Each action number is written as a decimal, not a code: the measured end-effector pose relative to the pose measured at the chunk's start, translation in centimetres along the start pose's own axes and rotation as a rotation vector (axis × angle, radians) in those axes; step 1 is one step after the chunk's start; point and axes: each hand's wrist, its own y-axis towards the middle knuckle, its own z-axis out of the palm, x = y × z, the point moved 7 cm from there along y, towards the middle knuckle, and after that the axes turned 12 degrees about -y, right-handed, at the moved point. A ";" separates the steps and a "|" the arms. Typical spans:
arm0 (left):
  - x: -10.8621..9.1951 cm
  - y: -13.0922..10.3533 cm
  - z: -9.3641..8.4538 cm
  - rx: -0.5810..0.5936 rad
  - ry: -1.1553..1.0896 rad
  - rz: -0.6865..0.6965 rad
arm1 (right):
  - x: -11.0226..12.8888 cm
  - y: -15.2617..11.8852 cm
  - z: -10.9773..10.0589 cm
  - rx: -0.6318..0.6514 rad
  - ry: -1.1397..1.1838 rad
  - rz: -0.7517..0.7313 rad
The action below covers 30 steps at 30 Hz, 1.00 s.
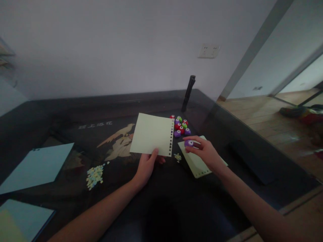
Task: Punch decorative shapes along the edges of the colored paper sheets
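A pale cream sheet (152,134), patterned with dark stars and other small shapes along its 3 o'clock edge, stands out against a black table (156,208). Red, green and purple figures (181,129) bear black-and-white eyes at 3 o'clock of it; pastel yellow, white and blue confetti (94,175) lies at 8 o'clock, beyond it a pale blue sheet (37,166).

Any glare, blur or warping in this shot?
Head view: dim overall; the glossy table mirrors the black stick; clutter at far right looks smeared; wide-angle stretching shows toward the edges; the held sheet is slightly soft, its holes discernible.
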 end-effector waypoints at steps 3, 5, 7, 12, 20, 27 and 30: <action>0.0 0.0 -0.1 -0.028 -0.053 0.012 | -0.3 2.3 -1.8 -0.086 -0.055 -0.018; -0.1 -0.1 -0.1 -0.036 -0.066 0.025 | -1.0 4.5 -3.4 -0.193 -0.132 -0.064; -0.2 -0.2 0.0 -0.032 -0.059 0.043 | -2.0 6.8 -5.0 -0.323 -0.336 -0.075; -0.5 -0.2 0.1 -0.011 -0.014 0.074 | -5.0 10.7 -6.3 -0.392 -0.511 -0.008; -0.3 0.0 0.3 0.035 0.055 0.112 | -6.1 11.9 -5.8 -0.340 -0.650 0.027; -0.2 0.1 0.2 0.057 0.111 0.114 | -3.8 10.4 -6.6 -0.386 -0.623 -0.027; -0.4 -0.4 0.5 0.084 0.128 0.088 | -1.5 9.1 -5.6 -0.328 -0.566 -0.111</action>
